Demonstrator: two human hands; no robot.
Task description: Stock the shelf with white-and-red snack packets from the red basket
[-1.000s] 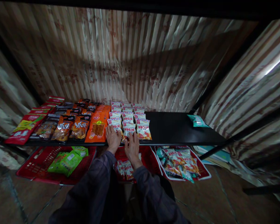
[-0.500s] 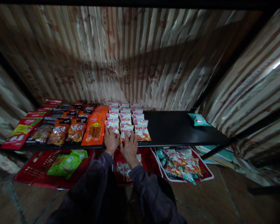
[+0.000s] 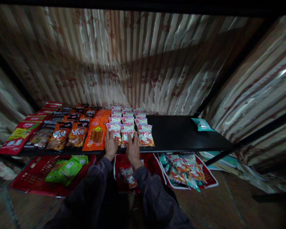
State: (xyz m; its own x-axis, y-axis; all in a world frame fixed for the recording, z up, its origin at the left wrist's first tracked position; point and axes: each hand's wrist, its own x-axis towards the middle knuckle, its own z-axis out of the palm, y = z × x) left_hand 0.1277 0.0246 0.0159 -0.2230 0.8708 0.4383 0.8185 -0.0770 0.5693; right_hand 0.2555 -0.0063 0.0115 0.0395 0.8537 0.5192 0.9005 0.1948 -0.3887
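Note:
Rows of white snack bags [image 3: 146, 135] with red lettering lie on the black shelf [image 3: 181, 136]. My left hand [image 3: 111, 144] rests at the front left white bag, its fingers spread out over the bag's lower part. My right hand [image 3: 133, 148] is at the front of the middle white bag [image 3: 127, 131], fingers stretched out, touching its right side. Neither hand grips anything. Directly left of the white bags lies an orange packet [image 3: 95, 136].
Orange-black bags [image 3: 78, 135] and red packets [image 3: 17, 136] fill the shelf's left. One teal bag [image 3: 202, 124] lies at the right. Below are a red basket with green bags [image 3: 66, 170], a middle basket [image 3: 152, 162] and a right basket of mixed bags [image 3: 187, 168].
My right hand has shifted slightly right, off the middle bag's face to its side. My left hand has moved slightly left. The middle white bag now stands out more fully.

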